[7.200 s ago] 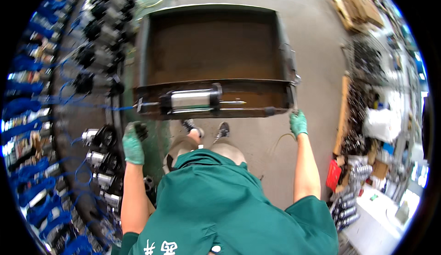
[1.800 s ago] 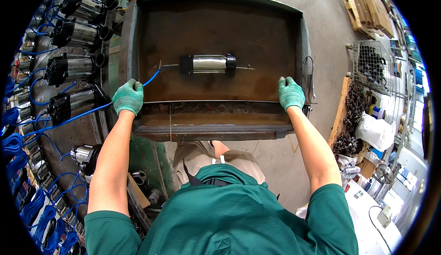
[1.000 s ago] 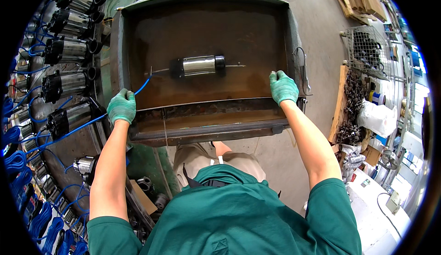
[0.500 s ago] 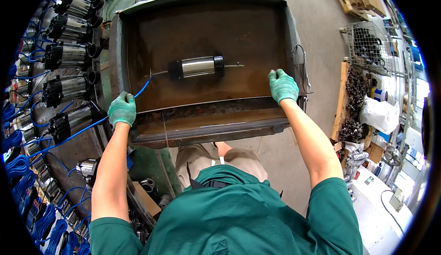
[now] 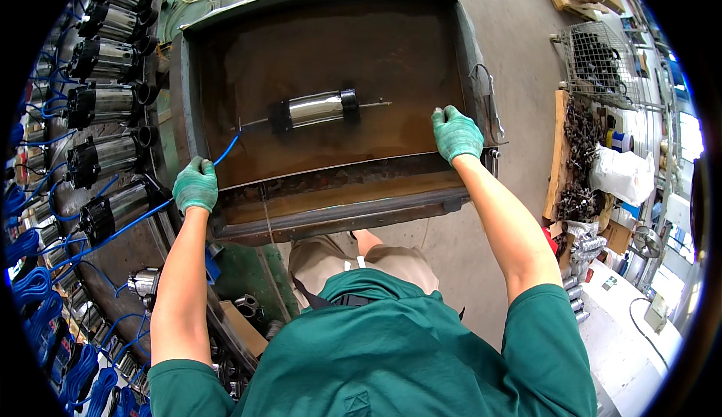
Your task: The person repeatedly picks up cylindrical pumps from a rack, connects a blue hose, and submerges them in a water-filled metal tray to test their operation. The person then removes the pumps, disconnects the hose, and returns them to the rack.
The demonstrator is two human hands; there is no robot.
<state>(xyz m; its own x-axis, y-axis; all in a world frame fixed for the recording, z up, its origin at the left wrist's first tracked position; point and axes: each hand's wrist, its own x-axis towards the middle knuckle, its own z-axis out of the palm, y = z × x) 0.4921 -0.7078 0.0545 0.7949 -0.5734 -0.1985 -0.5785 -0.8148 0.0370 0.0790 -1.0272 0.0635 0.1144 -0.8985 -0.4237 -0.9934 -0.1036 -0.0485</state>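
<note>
My left hand (image 5: 196,184), in a green-coated glove, is closed round a blue cable (image 5: 226,152) at the left front corner of a dark metal tank (image 5: 471,62). From the hand the cable runs into the tank toward the left end of a pump motor (image 5: 316,109), a shiny steel cylinder with black end caps. The motor lies in brownish liquid, a thin rod standing out from its right end. My right hand (image 5: 457,136), gloved alike, hovers by the tank's right wall with thumb and forefinger apart; its other fingers are partly hidden, and I see nothing in it.
Rows of similar steel pumps (image 5: 105,105) with coiled blue cables (image 5: 30,288) stand on the left. A wrench-like tool (image 5: 495,105) hangs on the tank's right side. Further right are a wire basket (image 5: 598,63), a white bag (image 5: 623,176) and black parts beside a wooden board (image 5: 558,154).
The whole view has shifted slightly, so the tank and motor sit a little further left. Both hands keep about the same places against the tank.
</note>
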